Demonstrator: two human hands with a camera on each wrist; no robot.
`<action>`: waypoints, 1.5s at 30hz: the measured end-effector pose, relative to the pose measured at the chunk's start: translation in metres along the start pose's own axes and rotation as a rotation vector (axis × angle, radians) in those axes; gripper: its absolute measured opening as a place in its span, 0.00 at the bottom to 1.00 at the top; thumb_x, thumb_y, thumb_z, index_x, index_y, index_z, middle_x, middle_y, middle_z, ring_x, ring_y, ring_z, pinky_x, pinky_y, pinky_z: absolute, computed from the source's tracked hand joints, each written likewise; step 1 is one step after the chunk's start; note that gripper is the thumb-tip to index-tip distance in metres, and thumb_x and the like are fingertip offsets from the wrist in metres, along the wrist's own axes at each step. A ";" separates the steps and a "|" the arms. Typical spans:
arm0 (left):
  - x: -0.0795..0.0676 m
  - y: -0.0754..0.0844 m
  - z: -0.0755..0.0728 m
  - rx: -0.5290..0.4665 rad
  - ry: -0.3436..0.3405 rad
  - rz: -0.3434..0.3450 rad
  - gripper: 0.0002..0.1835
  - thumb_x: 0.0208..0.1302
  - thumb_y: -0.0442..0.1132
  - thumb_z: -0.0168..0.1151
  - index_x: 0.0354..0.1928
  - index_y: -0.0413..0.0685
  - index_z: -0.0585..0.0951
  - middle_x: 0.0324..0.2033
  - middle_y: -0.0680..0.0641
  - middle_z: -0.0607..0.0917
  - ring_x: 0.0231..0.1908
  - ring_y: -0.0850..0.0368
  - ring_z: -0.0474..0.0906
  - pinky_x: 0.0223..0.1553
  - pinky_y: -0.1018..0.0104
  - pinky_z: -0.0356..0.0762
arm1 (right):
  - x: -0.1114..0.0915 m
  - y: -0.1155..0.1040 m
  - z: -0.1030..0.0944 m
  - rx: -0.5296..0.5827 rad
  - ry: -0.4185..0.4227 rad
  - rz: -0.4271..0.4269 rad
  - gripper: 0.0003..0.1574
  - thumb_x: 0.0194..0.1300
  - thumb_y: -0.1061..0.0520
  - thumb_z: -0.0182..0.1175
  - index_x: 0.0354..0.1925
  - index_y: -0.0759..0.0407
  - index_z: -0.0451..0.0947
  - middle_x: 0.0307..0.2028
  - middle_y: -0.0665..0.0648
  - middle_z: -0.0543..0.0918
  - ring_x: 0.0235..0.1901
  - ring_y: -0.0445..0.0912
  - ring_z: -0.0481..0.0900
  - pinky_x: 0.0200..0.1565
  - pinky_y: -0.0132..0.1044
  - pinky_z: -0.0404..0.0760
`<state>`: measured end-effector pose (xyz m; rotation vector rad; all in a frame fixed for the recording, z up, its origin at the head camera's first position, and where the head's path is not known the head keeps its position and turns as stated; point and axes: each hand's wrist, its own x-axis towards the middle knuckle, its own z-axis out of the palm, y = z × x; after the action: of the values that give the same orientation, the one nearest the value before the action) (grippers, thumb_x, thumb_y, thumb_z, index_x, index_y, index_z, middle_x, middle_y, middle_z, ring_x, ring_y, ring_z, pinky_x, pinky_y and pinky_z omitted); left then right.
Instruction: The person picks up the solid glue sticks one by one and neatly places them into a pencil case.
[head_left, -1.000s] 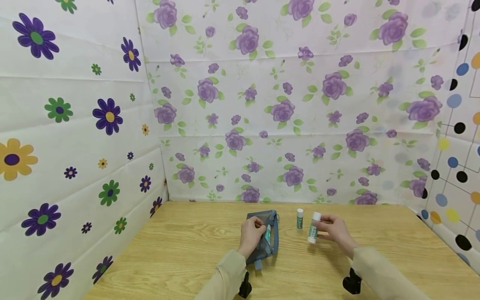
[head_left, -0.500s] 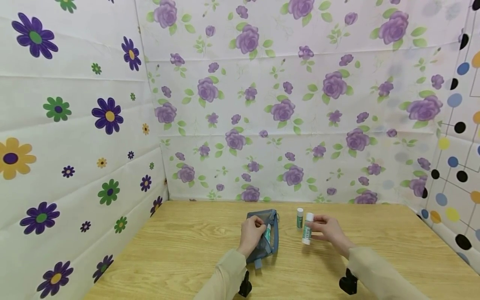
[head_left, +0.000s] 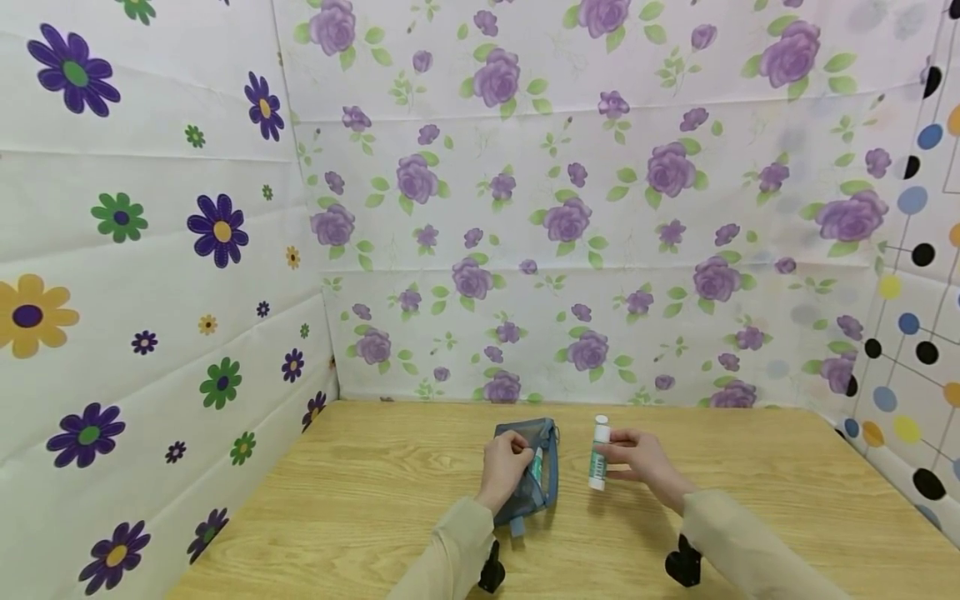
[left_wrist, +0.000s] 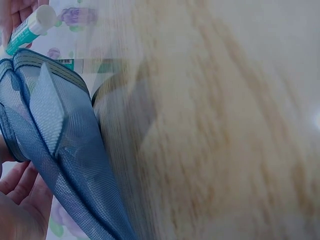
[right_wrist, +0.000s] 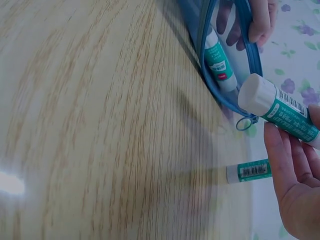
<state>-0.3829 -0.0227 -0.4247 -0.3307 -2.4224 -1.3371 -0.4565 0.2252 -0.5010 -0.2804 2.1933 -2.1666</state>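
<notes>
A blue mesh zipper pouch (head_left: 552, 471) lies on the table with its mouth open to the right. My left hand (head_left: 504, 467) pinches the pouch's near-left edge, holding the mouth apart. Inside it rests one green-and-white glue stick (right_wrist: 218, 62). In my right hand (head_left: 643, 462), between thumb and fingers, is another glue stick (head_left: 598, 467), held above the table just right of the pouch mouth. A third glue stick (right_wrist: 254, 170) stands upright on the table behind it; in the head view only its white cap clearly shows.
The wooden table (head_left: 360, 492) carries the pouch and glue sticks. Floral cloth (head_left: 525, 208) hangs along its back edge, with patterned cloth on both sides. A small ring pull (right_wrist: 245, 123) hangs from the pouch's zipper.
My right hand has moved left with the glue stick, toward the pouch, and the stick now overlaps the standing one in the head view. The left hand and pouch stay put.
</notes>
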 end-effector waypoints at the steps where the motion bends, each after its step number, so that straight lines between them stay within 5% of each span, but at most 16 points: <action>1: 0.000 0.000 0.000 0.001 0.001 0.000 0.02 0.43 0.38 0.51 0.19 0.49 0.70 0.15 0.53 0.69 0.15 0.64 0.64 0.14 0.72 0.62 | 0.000 0.000 0.001 0.000 0.000 0.000 0.30 0.38 0.51 0.55 0.41 0.61 0.57 0.36 0.63 0.63 0.31 0.52 0.67 0.24 0.41 0.67; 32: 0.000 0.000 -0.002 -0.002 0.009 -0.002 0.03 0.43 0.38 0.51 0.20 0.48 0.70 0.15 0.53 0.70 0.15 0.64 0.65 0.14 0.72 0.63 | 0.011 0.000 0.039 0.027 -0.022 0.031 0.30 0.37 0.51 0.55 0.40 0.62 0.58 0.37 0.62 0.63 0.31 0.51 0.67 0.24 0.40 0.67; 45: 0.000 -0.002 -0.001 -0.007 0.016 -0.002 0.02 0.43 0.37 0.51 0.19 0.49 0.69 0.14 0.54 0.69 0.14 0.63 0.64 0.14 0.72 0.62 | 0.031 0.006 0.051 0.008 0.015 0.068 0.30 0.34 0.49 0.56 0.38 0.60 0.61 0.35 0.60 0.66 0.29 0.50 0.69 0.23 0.40 0.67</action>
<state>-0.3838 -0.0246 -0.4255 -0.3183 -2.4054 -1.3445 -0.4788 0.1697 -0.5048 -0.1863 2.1684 -2.1480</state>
